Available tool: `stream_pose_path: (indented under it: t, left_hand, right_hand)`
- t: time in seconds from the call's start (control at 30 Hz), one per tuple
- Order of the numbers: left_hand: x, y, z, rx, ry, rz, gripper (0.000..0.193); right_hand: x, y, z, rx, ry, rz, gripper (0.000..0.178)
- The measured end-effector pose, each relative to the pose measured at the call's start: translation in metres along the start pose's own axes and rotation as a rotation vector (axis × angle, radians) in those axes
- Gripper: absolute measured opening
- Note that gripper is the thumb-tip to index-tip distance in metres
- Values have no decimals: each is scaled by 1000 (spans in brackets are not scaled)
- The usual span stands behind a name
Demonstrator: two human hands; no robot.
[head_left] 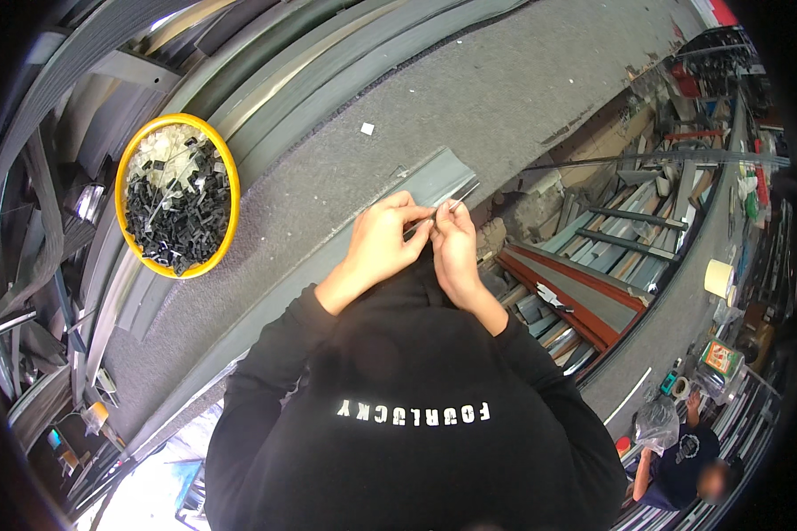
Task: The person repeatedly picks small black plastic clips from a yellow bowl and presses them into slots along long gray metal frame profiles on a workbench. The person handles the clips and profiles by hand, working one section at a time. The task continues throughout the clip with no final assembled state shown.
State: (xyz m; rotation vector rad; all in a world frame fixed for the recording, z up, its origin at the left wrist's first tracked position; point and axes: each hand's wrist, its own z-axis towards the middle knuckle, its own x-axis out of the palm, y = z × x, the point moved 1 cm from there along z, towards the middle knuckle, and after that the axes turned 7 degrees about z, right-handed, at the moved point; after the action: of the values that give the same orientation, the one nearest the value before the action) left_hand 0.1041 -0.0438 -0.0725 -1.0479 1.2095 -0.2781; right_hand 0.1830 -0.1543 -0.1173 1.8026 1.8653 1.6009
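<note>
Slim metallic piece (466, 195), one: between the hands, its free end jutting away from the person, above a grey profile (443, 172).
Right hand (454, 250): thumb and fingers pinched closed on the slim piece.
Left hand (383, 237): thumb and forefinger drawn nearly together, tips beside the right fingertips; whether this grip has hold of anything is too small to tell.
Grey profile: lying lengthwise on the grey table (505, 88), partly beneath the hands.
Yellow-rimmed tub (236, 199): to the person's left, beside long grey strips (279, 124); contents, small black pieces (173, 226) and translucent whitish pieces (164, 150).
White scrap (367, 129): on the table beyond the hands.
Co-worker (682, 460): lower right, dark top, at a clear plastic bag (657, 425).
</note>
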Motion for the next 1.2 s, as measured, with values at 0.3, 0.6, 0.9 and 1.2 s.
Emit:
stream_pose_path:
  t: [0.3,0.6,0.9,1.2]
  left_hand:
    - [-26,49,27,-242,33,151,18]
    - [-11,31,12,80,-253,253,10]
    - [-20,4,-6,292,-455,247,18]
    - [-40,-5,7,-176,-116,-171,20]
  right_hand:
    - [-47,77,3,273,175,-927,21]
    - [-3,73,4,-318,164,-1147,18]
    - [43,56,14,31,258,-344,20]
    - [35,57,15,23,198,-339,21]
